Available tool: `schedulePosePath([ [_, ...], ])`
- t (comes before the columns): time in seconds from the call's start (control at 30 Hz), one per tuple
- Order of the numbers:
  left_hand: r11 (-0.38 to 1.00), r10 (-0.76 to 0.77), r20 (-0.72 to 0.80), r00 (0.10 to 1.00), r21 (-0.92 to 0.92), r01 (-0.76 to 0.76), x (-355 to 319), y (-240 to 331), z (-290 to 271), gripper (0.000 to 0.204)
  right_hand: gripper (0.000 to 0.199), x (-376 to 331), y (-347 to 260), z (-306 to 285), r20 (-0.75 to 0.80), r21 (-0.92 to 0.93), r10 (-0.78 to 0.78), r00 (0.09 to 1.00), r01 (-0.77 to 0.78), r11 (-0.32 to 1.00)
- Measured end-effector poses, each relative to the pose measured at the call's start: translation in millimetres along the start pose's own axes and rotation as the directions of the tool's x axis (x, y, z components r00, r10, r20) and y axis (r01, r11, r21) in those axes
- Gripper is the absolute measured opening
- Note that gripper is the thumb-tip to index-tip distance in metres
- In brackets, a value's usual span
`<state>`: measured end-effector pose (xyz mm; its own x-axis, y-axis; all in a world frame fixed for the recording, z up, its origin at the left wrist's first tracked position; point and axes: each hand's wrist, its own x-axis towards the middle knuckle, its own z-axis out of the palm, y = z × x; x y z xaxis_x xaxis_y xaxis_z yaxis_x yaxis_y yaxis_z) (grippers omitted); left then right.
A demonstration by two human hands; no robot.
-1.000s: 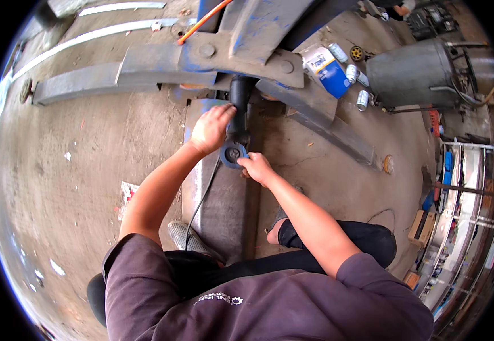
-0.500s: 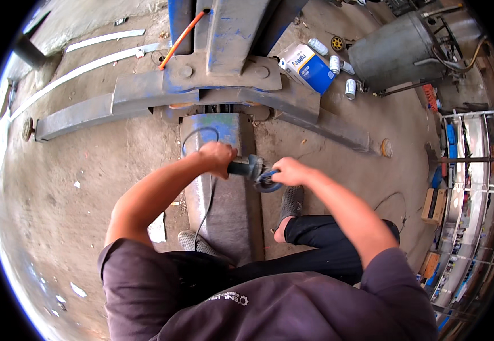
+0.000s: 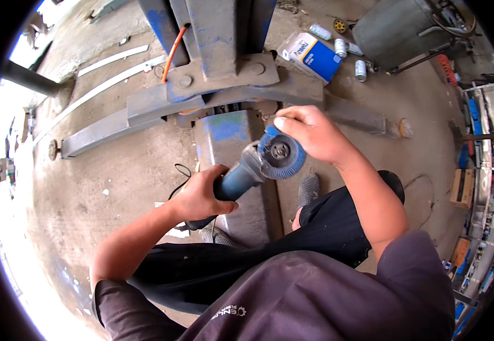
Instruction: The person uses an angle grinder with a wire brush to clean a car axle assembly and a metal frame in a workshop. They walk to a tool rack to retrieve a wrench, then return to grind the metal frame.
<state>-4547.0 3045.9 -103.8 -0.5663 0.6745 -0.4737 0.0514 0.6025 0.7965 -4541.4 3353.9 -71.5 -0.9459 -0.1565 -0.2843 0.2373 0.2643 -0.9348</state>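
Note:
An angle grinder (image 3: pixel 240 177) with a blue-green body is held up over the metal beam, tilted with its head to the upper right. My left hand (image 3: pixel 201 193) is closed around the grinder's body. On its head sits a round brush wheel (image 3: pixel 282 150) with blue bristles and a dark hub, its face turned up toward me. My right hand (image 3: pixel 310 132) is closed at the wheel's upper right rim, thumb and fingers pinching near a blue tip; exactly what they grip is partly hidden. A black cord (image 3: pixel 180 181) loops beside my left hand.
Beneath the grinder runs a worn metal beam (image 3: pixel 224 126) with blue paint, joined to a post with two long side arms (image 3: pixel 102 133). Beyond lie a blue-and-white box (image 3: pixel 310 55), several cans and a grey tank (image 3: pixel 392 34). Shelving (image 3: pixel 482 199) lines the right side.
The grinder has come up closer to me and turned, so the brush wheel's face now shows. My left hand moved nearer my body; my right hand rose with the wheel.

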Motion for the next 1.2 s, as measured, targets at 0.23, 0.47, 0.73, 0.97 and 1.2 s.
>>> schedulePosePath([
  [0.23,0.983,-0.155,-0.248,0.956,-0.135,0.124,-35,20,8,0.071,0.032,46,-19,12,0.116,0.044,-0.191,0.975,0.187,0.981],
  [0.47,0.921,-0.228,-0.316,0.921,-0.378,0.098,-12,38,38,0.072,0.033,83,-30,-9,0.196,-0.186,-0.354,0.914,0.389,0.902],
  [0.73,0.917,-0.26,-0.211,0.942,-0.36,0.172,22,35,38,0.07,0.029,92,-6,-20,0.096,-0.152,-0.377,0.921,0.388,0.909],
  [0.97,0.913,-0.222,-0.111,0.969,-0.373,0.166,50,26,28,0.07,0.032,86,-7,-28,0.083,-0.155,-0.284,0.955,0.294,0.943],
  [1.2,0.927,-0.207,-0.16,0.965,-0.346,0.141,60,13,25,0.068,0.026,94,11,-24,0.022,-0.154,-0.293,0.956,0.292,0.944],
])
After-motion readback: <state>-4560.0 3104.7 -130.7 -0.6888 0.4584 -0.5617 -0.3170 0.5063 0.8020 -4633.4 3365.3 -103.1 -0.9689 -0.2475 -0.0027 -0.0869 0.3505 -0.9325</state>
